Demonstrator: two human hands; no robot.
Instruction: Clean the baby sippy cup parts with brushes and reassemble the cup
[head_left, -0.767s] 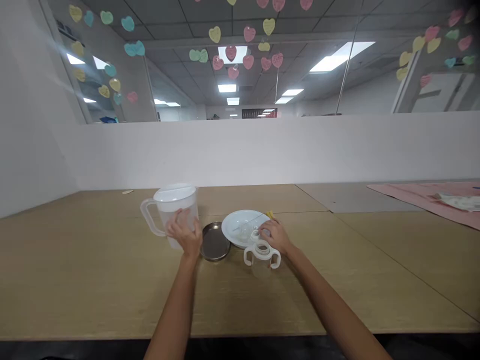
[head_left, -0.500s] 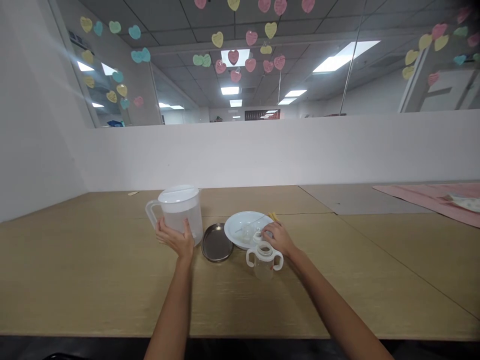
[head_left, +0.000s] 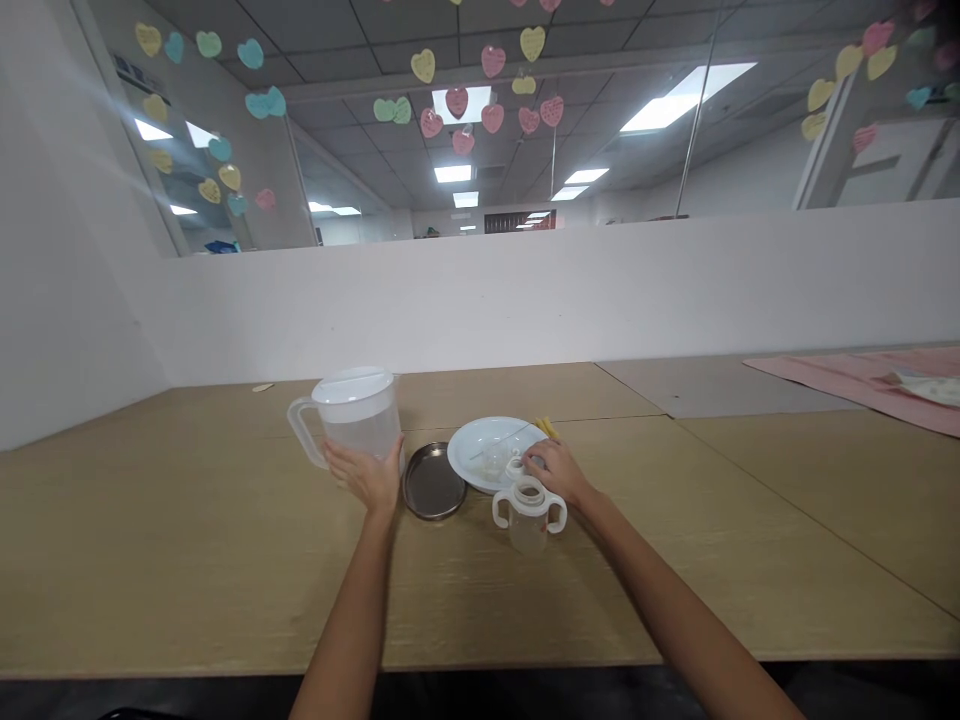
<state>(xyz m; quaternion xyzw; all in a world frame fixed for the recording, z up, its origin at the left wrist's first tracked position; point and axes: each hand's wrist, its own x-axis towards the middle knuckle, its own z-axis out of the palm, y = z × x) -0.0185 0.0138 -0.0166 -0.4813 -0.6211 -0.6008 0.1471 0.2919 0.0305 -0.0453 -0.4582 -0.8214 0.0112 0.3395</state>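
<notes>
We are resting our left hand (head_left: 367, 482) spread and cupped on the jug's (head_left: 360, 430) near side; whether it is gripping, we cannot tell. The jug is standing just ahead of that hand, long axis upright, handle pointing left, well apart from our right hand (head_left: 556, 468). Those right fingers are bending beside a small white piece (head_left: 514, 467) at the bowl's (head_left: 466, 440) near edge; whether they are pinching it, we cannot tell. The two-handled cup (head_left: 529, 530) is standing just nearer us than the right hand, slightly left. Between our hands, the tray (head_left: 434, 482) and bowl are lying between jug and cup.
</notes>
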